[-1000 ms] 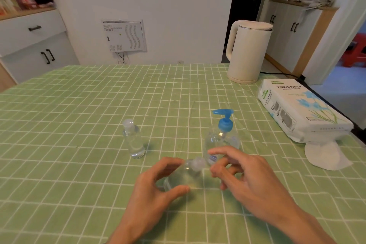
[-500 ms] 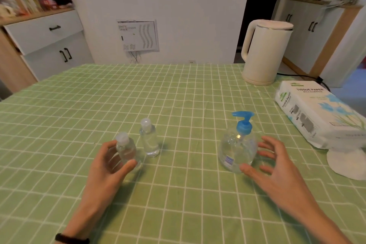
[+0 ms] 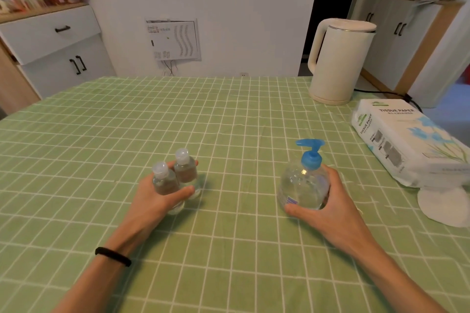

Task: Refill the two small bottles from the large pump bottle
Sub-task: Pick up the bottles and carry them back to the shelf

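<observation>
Two small clear bottles with white caps stand side by side on the green checked tablecloth (image 3: 229, 119). The nearer small bottle (image 3: 164, 181) and the farther small bottle (image 3: 185, 171) touch each other. My left hand (image 3: 157, 198) wraps round both, thumb in front, fingertips showing behind. To the right stands the large clear pump bottle (image 3: 302, 185) with a blue pump head pointing left. My right hand (image 3: 328, 201) grips its body from the right, thumb at its base.
A cream electric kettle (image 3: 339, 61) stands at the table's far right, its cord trailing right. A tissue paper pack (image 3: 407, 140) lies along the right edge with a sheet hanging out. White cabinets stand beyond the table on both sides.
My left hand slid its small bottle right against the other one and now holds both. My right hand closed round the pump bottle, which it was only reaching for.
</observation>
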The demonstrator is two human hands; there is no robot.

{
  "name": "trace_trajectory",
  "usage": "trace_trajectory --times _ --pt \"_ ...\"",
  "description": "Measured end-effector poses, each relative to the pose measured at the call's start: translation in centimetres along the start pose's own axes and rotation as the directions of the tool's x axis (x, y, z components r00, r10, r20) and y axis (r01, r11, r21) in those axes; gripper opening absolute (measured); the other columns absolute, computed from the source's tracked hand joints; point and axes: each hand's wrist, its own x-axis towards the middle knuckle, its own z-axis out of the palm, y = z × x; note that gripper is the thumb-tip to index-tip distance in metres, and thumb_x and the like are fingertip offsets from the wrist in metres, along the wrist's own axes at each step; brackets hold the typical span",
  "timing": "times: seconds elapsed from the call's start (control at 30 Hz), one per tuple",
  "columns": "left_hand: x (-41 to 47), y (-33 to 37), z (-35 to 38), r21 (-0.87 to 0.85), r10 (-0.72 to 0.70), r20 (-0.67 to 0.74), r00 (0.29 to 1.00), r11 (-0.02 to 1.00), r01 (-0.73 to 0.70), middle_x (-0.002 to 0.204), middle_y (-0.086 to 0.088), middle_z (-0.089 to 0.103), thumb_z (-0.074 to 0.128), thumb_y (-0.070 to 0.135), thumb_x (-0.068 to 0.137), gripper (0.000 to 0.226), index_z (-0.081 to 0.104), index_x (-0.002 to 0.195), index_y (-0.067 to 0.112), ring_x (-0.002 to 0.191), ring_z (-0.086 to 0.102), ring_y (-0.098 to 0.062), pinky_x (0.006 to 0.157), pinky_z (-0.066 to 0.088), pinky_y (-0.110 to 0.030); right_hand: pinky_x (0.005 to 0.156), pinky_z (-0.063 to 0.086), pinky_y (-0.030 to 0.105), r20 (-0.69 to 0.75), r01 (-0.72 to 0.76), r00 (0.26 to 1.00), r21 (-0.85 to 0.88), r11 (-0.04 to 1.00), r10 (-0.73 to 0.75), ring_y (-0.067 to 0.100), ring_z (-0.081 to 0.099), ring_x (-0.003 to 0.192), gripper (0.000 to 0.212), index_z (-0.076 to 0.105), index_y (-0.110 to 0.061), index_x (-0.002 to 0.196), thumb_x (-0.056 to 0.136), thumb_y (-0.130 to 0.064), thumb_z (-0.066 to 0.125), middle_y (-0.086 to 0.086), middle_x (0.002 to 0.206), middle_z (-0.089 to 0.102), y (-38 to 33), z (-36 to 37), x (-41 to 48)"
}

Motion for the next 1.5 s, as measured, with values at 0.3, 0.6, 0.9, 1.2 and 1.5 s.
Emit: trace_trajectory --times 0.3,0.6,0.9,1.2,1.5 --pt "-0.4 0.2 1.5 -0.050 -0.027 -0.139 0.990 0.999 0.020 0.112 0.003 0.082 0.089 0.019 0.074 0.044 0.078 0.117 0.023 0.104 0.079 -0.016 0.093 0.058 -0.035 0.074 0.054 0.026 -0.042 0.045 0.998 0.033 0.998 -0.044 -0.009 0.067 0.090 0.082 0.050 -0.051 0.119 0.049 -0.065 0.089 -0.034 0.107 0.065 0.1 0.6 0.2" --pt "-7.0 1.6 0.6 -0.173 -0.052 -0.231 0.972 0.985 0.012 0.117 -0.006 0.081 0.090 0.019 0.069 0.054 0.075 0.120 0.015 0.111 0.078 -0.025 0.099 0.060 -0.041 0.071 0.060 0.021 0.241 0.049 0.965 0.224 0.973 -0.104 -0.001 0.075 0.090 0.101 0.047 -0.045 0.129 0.041 -0.063 0.093 -0.017 0.110 0.074 -2.7 2.2 0.2" --pt "-17.4 1.9 -3.6 -0.228 -0.156 -0.447 0.881 0.972 0.057 0.121 -0.005 0.080 0.090 0.024 0.079 0.043 0.076 0.120 0.023 0.115 0.076 -0.025 0.099 0.059 -0.047 0.083 0.060 0.032 0.589 0.024 0.760 0.399 0.917 -0.276 0.012 0.078 0.100 0.074 0.061 -0.049 0.119 0.053 -0.052 0.093 -0.013 0.113 0.079 -8.0 8.9 -1.4" --pt "-29.4 1.1 -5.9 -0.333 -0.282 -0.670 0.687 0.941 0.062 0.117 -0.010 0.081 0.094 0.030 0.071 0.046 0.080 0.114 0.024 0.112 0.077 -0.027 0.093 0.062 -0.033 0.084 0.065 0.036 0.795 -0.100 0.517 0.423 0.901 -0.316 0.025 0.078 0.105 0.065 0.072 -0.048 0.114 0.053 -0.054 0.096 0.001 0.117 0.080 -12.1 15.5 -5.0" --pt "-38.5 -3.7 -8.7 -0.488 -0.476 -0.755 0.451 0.867 0.099 0.121 -0.012 0.079 0.087 0.021 0.075 0.042 0.079 0.117 0.016 0.113 0.077 -0.030 0.094 0.062 -0.033 0.094 0.060 0.040 0.883 -0.148 0.383 0.348 0.926 -0.271 0.026 0.074 0.117 0.092 0.068 -0.031 0.134 0.052 -0.063 0.096 0.006 0.126 0.077 -14.3 23.6 -9.4"
